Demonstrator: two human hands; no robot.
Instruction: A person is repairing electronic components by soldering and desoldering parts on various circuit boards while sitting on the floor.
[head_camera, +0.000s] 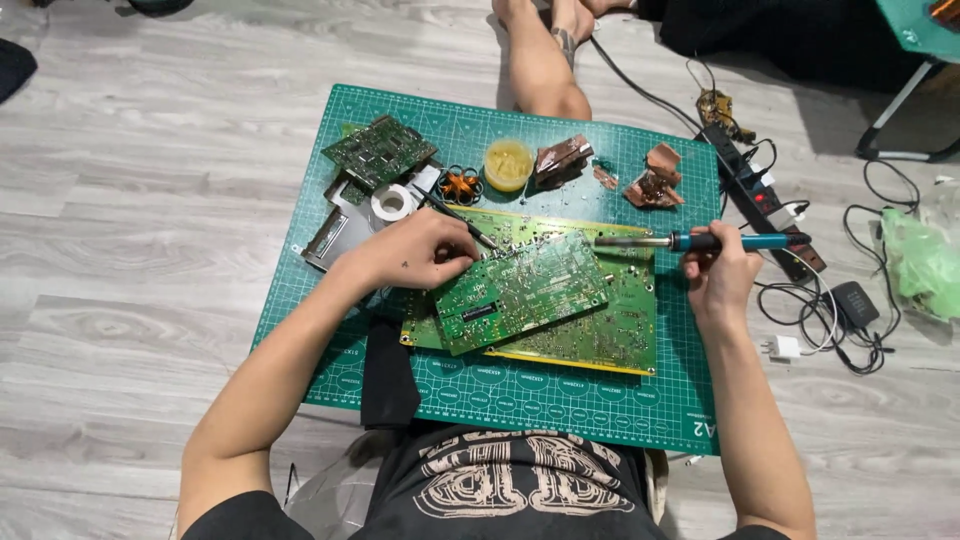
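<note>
Your right hand (718, 272) is wrapped around the blue handle of the soldering iron (700, 241), held level near the mat's right edge with its metal tip reaching left to the far edge of the circuit boards. Your left hand (412, 252) is curled, fingers pinching a thin dark tool, probably tweezers (466, 224), whose point rests at the upper left corner of the smaller green board (520, 290). That board lies tilted on top of the larger green board (610, 325), both in the middle of the green cutting mat (560, 400). The iron's tip looks close to the boards, but whether it touches a joint is too small to tell, so the work appears in hand, not finished. Along the mat's far edge sit another circuit board (380, 152), a roll of white tape (392, 202), a small yellow tub (508, 164) and scraps of copper-coloured metal (655, 180). A power strip (755, 200) lies on the floor just off the right edge.
</note>
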